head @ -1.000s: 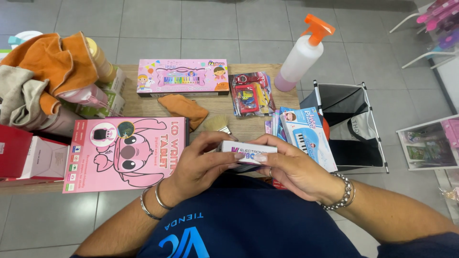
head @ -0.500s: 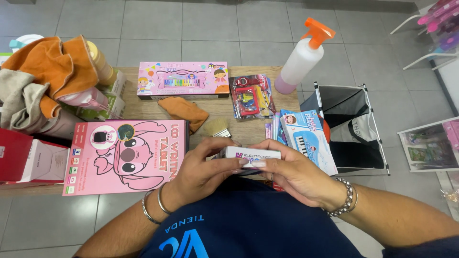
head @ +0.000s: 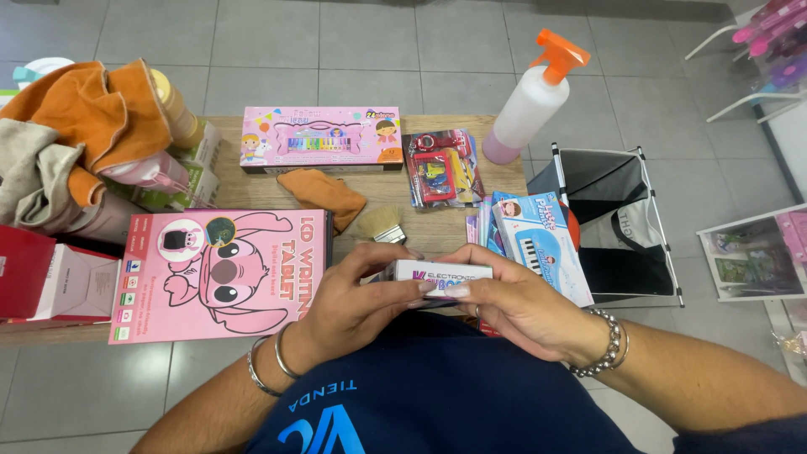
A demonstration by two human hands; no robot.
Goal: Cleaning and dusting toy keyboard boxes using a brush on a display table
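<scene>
A small, long white toy box [head: 443, 277] lies on its side, held level just above the near edge of the table [head: 252, 189]. Its upward face is white with coloured lettering and a grey band along the left end. The left hand [head: 353, 307] wraps its left end from below, thumb on top; the right hand [head: 521, 309] pinches its right end and front edge.

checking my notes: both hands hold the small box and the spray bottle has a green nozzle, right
Not quite. The head view shows the spray bottle with an orange nozzle, not green. The rest holds: the left hand and right hand both hold the small box.
</scene>
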